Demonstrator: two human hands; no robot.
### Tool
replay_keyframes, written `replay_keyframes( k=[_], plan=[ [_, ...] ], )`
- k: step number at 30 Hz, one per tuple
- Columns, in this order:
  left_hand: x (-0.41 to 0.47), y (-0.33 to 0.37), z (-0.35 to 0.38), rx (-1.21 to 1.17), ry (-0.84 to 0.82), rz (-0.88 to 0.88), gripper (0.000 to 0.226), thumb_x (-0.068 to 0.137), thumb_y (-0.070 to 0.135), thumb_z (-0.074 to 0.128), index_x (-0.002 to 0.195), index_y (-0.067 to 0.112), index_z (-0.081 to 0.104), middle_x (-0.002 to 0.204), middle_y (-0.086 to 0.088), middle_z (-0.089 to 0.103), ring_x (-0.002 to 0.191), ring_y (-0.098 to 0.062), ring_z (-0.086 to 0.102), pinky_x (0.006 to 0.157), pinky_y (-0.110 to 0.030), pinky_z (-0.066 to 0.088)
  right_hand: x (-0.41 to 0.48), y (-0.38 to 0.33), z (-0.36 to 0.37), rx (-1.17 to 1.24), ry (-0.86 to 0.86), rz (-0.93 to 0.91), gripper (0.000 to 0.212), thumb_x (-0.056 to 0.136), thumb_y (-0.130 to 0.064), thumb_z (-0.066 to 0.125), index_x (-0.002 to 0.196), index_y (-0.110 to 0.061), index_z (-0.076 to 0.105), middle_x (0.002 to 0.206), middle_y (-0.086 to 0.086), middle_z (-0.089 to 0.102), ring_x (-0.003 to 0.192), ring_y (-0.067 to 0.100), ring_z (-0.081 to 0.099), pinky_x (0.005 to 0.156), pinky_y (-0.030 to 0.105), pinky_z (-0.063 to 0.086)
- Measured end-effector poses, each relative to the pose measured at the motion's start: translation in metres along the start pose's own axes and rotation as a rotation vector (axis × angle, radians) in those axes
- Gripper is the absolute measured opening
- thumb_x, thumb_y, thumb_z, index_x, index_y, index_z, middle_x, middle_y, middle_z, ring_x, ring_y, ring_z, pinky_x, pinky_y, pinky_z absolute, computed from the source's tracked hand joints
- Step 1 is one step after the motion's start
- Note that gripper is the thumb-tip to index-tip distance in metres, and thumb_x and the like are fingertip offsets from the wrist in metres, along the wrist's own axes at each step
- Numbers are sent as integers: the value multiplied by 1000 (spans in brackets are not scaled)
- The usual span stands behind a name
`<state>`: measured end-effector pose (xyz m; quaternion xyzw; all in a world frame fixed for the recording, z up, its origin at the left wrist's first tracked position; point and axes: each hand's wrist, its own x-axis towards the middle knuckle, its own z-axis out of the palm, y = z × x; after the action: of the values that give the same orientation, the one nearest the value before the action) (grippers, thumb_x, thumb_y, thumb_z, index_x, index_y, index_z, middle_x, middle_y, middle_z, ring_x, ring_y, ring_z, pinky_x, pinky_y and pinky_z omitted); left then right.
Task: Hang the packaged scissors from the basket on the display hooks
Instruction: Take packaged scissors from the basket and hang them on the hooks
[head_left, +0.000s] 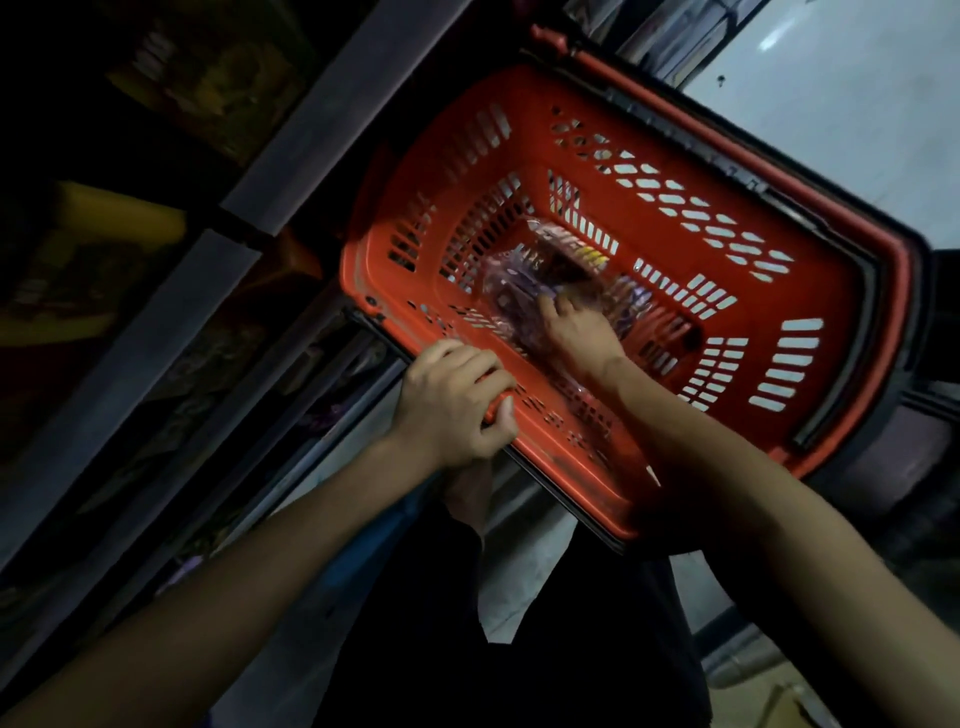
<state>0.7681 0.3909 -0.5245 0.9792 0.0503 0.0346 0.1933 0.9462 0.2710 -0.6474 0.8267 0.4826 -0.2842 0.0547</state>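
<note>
Okay, going from the left: the dark shelving is sitting in shadow and I'm not making out any hooks there. Your left hand is clenching the near rim of the orange-red slotted plastic basket, steadying it. The clear-plastic packaged scissors with purple print are lying in a loose pile on the basket floor. Your right hand is reaching down onto them, but it's too blurry to tell whether it's pinching one. I'm guessing the packs are light, glossy and slippery, stiff around the blades, so you're better off pinching a top edge than the slick middle.
</note>
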Motion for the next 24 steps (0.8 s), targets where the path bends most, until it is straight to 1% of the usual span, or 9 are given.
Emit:
replay_keyframes(
  k=[4, 7, 11, 14, 16, 18, 20, 22, 24],
  plan=[
    [9, 15, -9, -32, -67, -194, 23, 92, 34, 58, 95, 21, 77, 94, 5, 75, 87, -22, 70, 92, -35, 46, -24, 3, -38, 342, 91, 188, 50, 88, -21, 60, 134, -4, 51, 120, 28, 65, 103, 48, 66, 84, 49, 53],
    [31, 30, -22, -95, -151, -459, 28, 99, 44, 56, 114, 28, 73, 111, 8, 75, 101, -20, 71, 93, -34, 46, -49, -1, -59, 752, 201, 455, 46, 85, -28, 61, 127, -11, 65, 116, 21, 73, 107, 42, 67, 87, 42, 53],
    [67, 40, -36, -501, -218, -875, 39, 100, 53, 61, 131, 29, 60, 123, 7, 70, 116, -22, 67, 97, -36, 51, -86, -3, -82, 1209, 269, 647, 52, 71, -29, 65, 120, -14, 74, 109, 4, 78, 94, 22, 75, 88, 47, 61],
    [89, 47, -36, -984, -225, -1077, 68, 93, 58, 69, 146, 21, 50, 131, 3, 60, 125, -22, 61, 106, -40, 51, -128, -17, -110, 1115, 432, 512, 48, 83, -8, 67, 130, -15, 69, 117, -7, 74, 105, 8, 70, 97, 32, 57],
    [97, 58, -34, -1287, -294, -1184, 77, 83, 70, 73, 143, 26, 54, 134, 2, 66, 119, -20, 66, 95, -45, 59, -155, -29, -125, 1007, 539, 349, 55, 86, 1, 63, 138, -18, 64, 125, -10, 71, 112, 2, 66, 99, 20, 51],
    [101, 71, -31, -1501, -237, -1229, 60, 84, 60, 77, 124, 18, 64, 111, -3, 76, 97, -19, 73, 70, -34, 62, -172, -39, -131, 905, 559, 151, 63, 85, 4, 57, 145, -17, 58, 140, -5, 65, 126, 4, 61, 107, 20, 47],
    [105, 81, -30, -1571, -58, -1302, 41, 85, 43, 77, 104, 7, 69, 90, -9, 75, 77, -20, 72, 57, -26, 56, -181, -43, -131, 761, 529, -3, 61, 86, -8, 52, 147, -13, 55, 150, 4, 56, 140, 13, 51, 116, 29, 41],
    [105, 86, -35, -1625, 12, -1353, 25, 93, 30, 70, 90, 5, 72, 77, -10, 74, 62, -20, 69, 54, -22, 54, -188, -45, -132, 652, 518, -80, 54, 90, -20, 56, 144, -13, 58, 149, 8, 56, 139, 21, 52, 114, 36, 43],
    [101, 88, -44, -1697, -21, -1338, 21, 100, 23, 67, 100, 3, 72, 87, -19, 75, 62, -25, 70, 61, -31, 57, -195, -46, -139, 657, 553, -45, 42, 93, -26, 65, 134, -16, 66, 140, 2, 62, 131, 17, 58, 107, 37, 49]
  ],
)
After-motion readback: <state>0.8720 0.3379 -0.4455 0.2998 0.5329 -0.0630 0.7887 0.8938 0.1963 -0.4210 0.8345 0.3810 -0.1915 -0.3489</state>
